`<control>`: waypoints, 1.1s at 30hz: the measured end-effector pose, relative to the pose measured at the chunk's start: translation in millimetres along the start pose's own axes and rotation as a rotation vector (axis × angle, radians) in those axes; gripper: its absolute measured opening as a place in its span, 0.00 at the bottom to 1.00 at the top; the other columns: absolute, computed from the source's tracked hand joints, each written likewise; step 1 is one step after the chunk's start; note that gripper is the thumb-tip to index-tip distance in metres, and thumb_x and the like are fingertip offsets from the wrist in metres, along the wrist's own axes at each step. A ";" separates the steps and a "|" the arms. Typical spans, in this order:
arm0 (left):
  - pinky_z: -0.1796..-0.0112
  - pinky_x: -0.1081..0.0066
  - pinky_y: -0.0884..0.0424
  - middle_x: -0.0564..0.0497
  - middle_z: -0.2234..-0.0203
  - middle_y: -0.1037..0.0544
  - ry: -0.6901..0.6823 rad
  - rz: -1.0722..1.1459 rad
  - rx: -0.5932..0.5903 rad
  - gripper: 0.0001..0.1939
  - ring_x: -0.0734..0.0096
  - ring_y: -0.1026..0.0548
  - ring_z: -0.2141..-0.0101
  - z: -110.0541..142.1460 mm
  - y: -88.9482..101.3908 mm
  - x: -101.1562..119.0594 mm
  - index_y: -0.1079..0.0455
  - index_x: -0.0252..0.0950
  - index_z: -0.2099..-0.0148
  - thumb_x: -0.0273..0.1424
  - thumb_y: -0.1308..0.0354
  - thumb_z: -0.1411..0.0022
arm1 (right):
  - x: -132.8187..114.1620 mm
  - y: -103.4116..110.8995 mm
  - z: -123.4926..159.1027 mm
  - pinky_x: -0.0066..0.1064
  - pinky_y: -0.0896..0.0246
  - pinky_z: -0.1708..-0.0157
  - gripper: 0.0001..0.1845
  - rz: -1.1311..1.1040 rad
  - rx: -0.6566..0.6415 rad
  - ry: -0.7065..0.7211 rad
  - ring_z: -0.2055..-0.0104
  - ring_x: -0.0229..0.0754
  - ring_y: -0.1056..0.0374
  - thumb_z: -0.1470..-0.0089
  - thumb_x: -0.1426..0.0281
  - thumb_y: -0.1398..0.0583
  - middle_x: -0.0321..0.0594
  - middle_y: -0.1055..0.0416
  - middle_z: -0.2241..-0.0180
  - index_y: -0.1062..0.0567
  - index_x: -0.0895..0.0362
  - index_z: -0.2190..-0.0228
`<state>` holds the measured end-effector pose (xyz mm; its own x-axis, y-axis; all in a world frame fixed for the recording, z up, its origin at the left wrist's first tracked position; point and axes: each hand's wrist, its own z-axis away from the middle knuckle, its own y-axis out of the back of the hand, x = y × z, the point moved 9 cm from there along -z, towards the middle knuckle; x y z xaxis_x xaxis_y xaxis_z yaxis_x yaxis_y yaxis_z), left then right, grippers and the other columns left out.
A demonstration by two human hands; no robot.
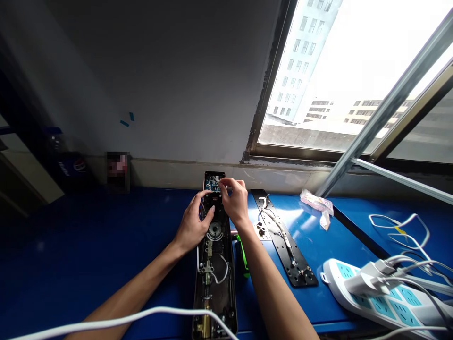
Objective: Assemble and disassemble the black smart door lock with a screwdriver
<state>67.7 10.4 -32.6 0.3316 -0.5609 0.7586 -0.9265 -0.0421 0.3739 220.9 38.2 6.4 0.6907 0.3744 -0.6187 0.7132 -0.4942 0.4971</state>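
A long black door lock housing (218,255) lies lengthwise before me on the blue table, its inner side up. Inside it are metal parts, a round disc (214,230), a thin white wire (225,274) and, at the far end, a circuit board (211,183). My left hand (194,221) holds the housing from the left, fingers near the board's lower edge and thumb apart over the inside. At the board's right side, my right hand (234,198) has thumb and fingertips pinched together; whatever is between them is too small to make out.
Right of the housing lie a green-handled tool (243,257), a black perforated plate (283,241) with a cable, and a pink packet (316,201). A power strip (382,297) with plugs occupies the right front. A white cable (152,311) crosses the foreground. Metal bars slant before the window.
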 end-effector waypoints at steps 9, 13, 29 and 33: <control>0.32 0.45 0.39 0.42 0.30 0.38 -0.039 -0.187 0.019 0.19 0.49 0.40 0.29 2.3 5.0 10.3 0.31 0.43 0.38 0.39 0.44 0.28 | 36.5 33.2 16.1 0.30 0.41 0.71 0.07 0.154 -0.224 -0.251 0.72 0.40 0.31 0.43 0.71 0.42 0.35 0.24 0.73 0.27 0.52 0.61; 0.32 0.46 0.38 0.43 0.30 0.37 -0.088 -0.190 0.014 0.18 0.51 0.38 0.31 2.5 4.3 16.6 0.30 0.44 0.39 0.37 0.44 0.28 | 49.4 24.3 41.1 0.28 0.42 0.77 0.11 0.207 -0.651 -0.372 0.79 0.40 0.31 0.54 0.70 0.31 0.34 0.26 0.81 0.29 0.53 0.78; 0.32 0.48 0.39 0.44 0.28 0.42 0.004 -0.124 -0.091 0.31 0.49 0.41 0.29 -2.7 1.4 1.8 0.38 0.49 0.30 0.37 0.38 0.33 | 50.8 24.8 49.5 0.26 0.40 0.80 0.08 0.233 -0.810 -0.468 0.77 0.39 0.27 0.54 0.71 0.32 0.35 0.22 0.75 0.27 0.52 0.72; 0.32 0.50 0.38 0.47 0.30 0.37 -0.025 -0.092 -0.153 0.33 0.51 0.36 0.32 -4.2 0.6 4.2 0.39 0.51 0.29 0.38 0.36 0.34 | 40.2 58.2 29.4 0.26 0.39 0.80 0.08 0.189 -0.667 -0.455 0.75 0.39 0.26 0.44 0.71 0.41 0.37 0.22 0.72 0.28 0.53 0.60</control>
<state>69.2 11.5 -26.9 0.4074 -0.5807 0.7049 -0.8540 0.0312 0.5193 286.6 1.4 -7.4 0.7923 -0.0931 -0.6031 0.6101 0.1059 0.7852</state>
